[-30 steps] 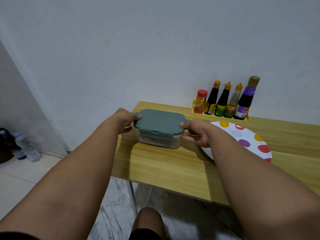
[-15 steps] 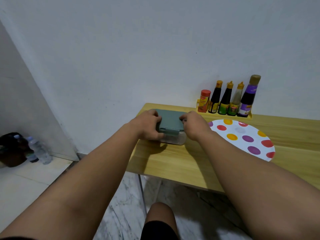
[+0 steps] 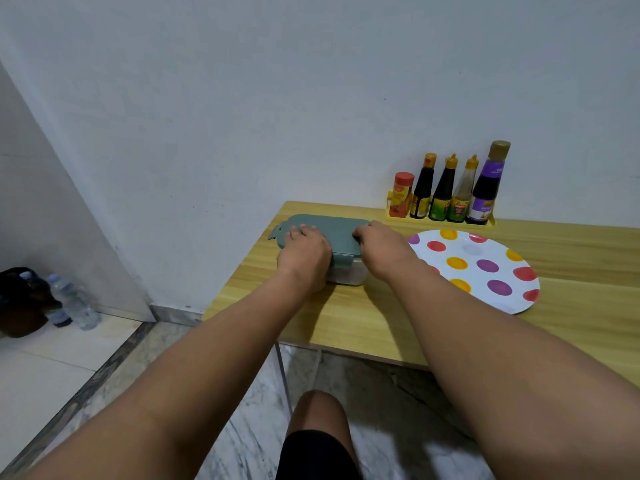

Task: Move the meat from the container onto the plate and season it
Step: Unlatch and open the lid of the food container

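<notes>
Container (image 3: 348, 276) on table (image 3: 346, 317), beside spotted plate (image 3: 485, 271), with green lid (image 3: 341, 232) on top. Left hand (image 3: 304, 252) and right hand (image 3: 381, 251) apart, each gripping lid at one end, fingers over top surface. Contents too blurred to identify. Sauce bottles (image 3: 444, 192) in row against wall.

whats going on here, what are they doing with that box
A person has both hands on a clear container on the wooden table. The left hand lies over its green lid and the right hand grips the lid's right edge, apparently to open it. The spotted plate beside it holds no meat yet. The sauce bottles stand untouched.
</notes>
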`<state>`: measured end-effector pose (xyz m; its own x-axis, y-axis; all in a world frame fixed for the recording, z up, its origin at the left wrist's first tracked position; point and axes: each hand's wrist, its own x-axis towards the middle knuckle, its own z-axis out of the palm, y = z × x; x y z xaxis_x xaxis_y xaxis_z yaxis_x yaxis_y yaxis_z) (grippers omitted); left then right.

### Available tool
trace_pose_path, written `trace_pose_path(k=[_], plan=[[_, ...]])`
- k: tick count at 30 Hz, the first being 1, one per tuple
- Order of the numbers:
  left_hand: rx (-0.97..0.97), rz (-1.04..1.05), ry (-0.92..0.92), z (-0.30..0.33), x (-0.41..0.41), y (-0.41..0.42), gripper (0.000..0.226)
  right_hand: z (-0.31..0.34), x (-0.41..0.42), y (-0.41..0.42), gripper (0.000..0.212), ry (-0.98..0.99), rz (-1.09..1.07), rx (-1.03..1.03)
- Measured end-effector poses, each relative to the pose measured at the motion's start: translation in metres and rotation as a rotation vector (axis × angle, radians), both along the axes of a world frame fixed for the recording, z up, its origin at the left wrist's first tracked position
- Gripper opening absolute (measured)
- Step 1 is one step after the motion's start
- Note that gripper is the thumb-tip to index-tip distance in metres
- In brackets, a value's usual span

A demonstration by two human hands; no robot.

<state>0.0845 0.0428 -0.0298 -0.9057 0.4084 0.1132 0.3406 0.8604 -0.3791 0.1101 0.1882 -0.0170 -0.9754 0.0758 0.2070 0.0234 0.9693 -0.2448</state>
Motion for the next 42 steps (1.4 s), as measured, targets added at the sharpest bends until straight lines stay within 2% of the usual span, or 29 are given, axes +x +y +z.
trace_pose_path(k=[6, 11, 14, 18, 21, 24, 28, 31, 35, 36, 38, 40, 42], plan=[[0.114, -0.025, -0.049, 0.004, 0.005, -0.003, 0.066, -0.001, 0.003, 0.002, 0.036, 0.000, -0.011, -0.018], [0.114, -0.040, -0.121, 0.008, 0.009, -0.009, 0.091, -0.006, 0.003, 0.004, 0.035, 0.013, -0.013, -0.065], [0.175, -0.084, -0.128, 0.009, 0.009, -0.014, 0.095, -0.008, 0.003, 0.004, 0.039, 0.022, -0.021, -0.102], [0.227, -0.196, -0.129, 0.016, 0.000, -0.025, 0.086, -0.007, 0.005, 0.006, 0.039, 0.030, -0.027, -0.156], [0.247, -0.243, -0.167, 0.028, -0.007, -0.036, 0.067, -0.005, 0.006, 0.007, 0.038, 0.026, -0.023, -0.177], [0.440, -0.189, -0.231, 0.034, -0.010, -0.047, 0.061, -0.002, 0.006, 0.008, 0.038, 0.009, -0.019, -0.186], [0.740, -0.148, -0.264, 0.031, -0.018, -0.055, 0.036, 0.000, 0.008, 0.010, 0.038, -0.017, -0.014, -0.203], [0.873, -0.087, -0.299, 0.029, -0.029, -0.057, 0.033, 0.001, 0.010, 0.012, 0.036, -0.015, -0.024, -0.281], [0.894, 0.124, -0.277, 0.022, -0.045, -0.064, 0.047, 0.005, 0.013, 0.015, 0.034, 0.016, -0.066, -0.462], [0.951, 0.211, -0.339, 0.018, -0.048, -0.066, 0.049, 0.007, 0.013, 0.016, 0.038, 0.014, -0.096, -0.519], [1.204, 0.328, -0.529, 0.011, -0.049, -0.068, 0.041, 0.013, 0.011, 0.019, 0.051, -0.085, -0.202, -0.728], [1.429, 0.380, -0.625, 0.007, -0.049, -0.067, 0.031, 0.018, 0.008, 0.022, 0.042, -0.228, -0.263, -0.948], [1.491, 0.405, -0.606, 0.008, -0.054, -0.068, 0.025, 0.020, 0.005, 0.026, 0.032, -0.274, -0.266, -1.032]])
